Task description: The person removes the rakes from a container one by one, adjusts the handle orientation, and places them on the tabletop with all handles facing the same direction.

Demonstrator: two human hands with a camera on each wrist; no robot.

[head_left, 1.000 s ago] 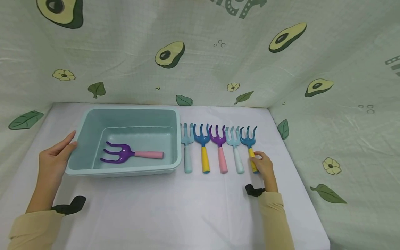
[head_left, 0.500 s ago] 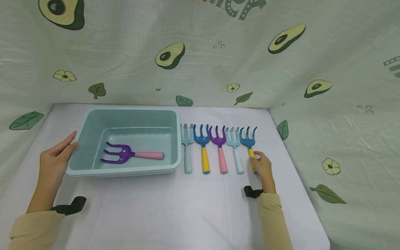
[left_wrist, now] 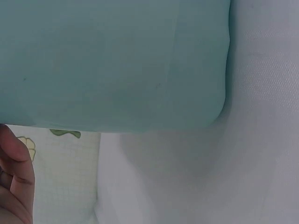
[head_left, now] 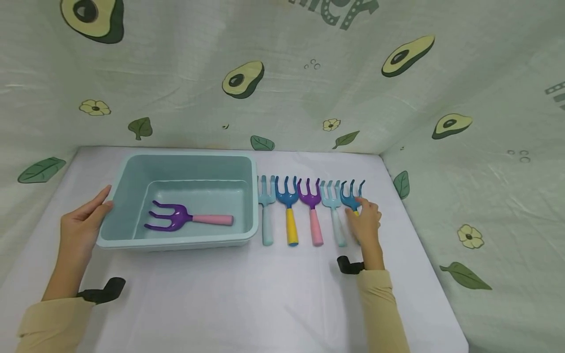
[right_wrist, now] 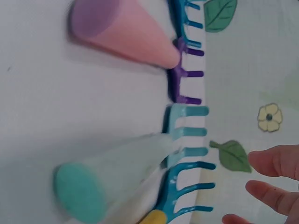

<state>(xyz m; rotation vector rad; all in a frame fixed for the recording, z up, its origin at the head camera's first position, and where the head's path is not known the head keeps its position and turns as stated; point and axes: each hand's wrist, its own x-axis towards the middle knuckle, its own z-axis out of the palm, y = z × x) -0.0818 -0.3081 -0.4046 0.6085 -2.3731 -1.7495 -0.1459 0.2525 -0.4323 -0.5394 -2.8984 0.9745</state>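
My left hand (head_left: 81, 225) holds the left rim of a pale teal plastic tub (head_left: 176, 241), its fingertips at the edge. In the left wrist view, the fingers (left_wrist: 21, 177) are beside the tub wall (left_wrist: 117, 65). Inside the tub lies a purple hand fork (head_left: 176, 217) with a pink handle. On the right, my right hand (head_left: 365, 223) is over the blue hand fork (head_left: 350, 201) at the row's end, covering most of its yellow handle. The right wrist view shows spread fingers (right_wrist: 275, 161) beyond that fork's tines, with nothing between them.
Left of that fork, others lie side by side: a light blue fork (head_left: 337, 228), a purple-and-pink fork (head_left: 315, 225), a blue-and-yellow fork (head_left: 291, 225) and another light blue fork (head_left: 267, 225) against the tub. Printed cloth (head_left: 282, 108) hangs behind the white-covered table (head_left: 247, 304).
My right hand has moved from the yellow handle's lower part up toward the blue head, its fingers now near the neck. My left hand stays at the tub rim. The forks lie as before.
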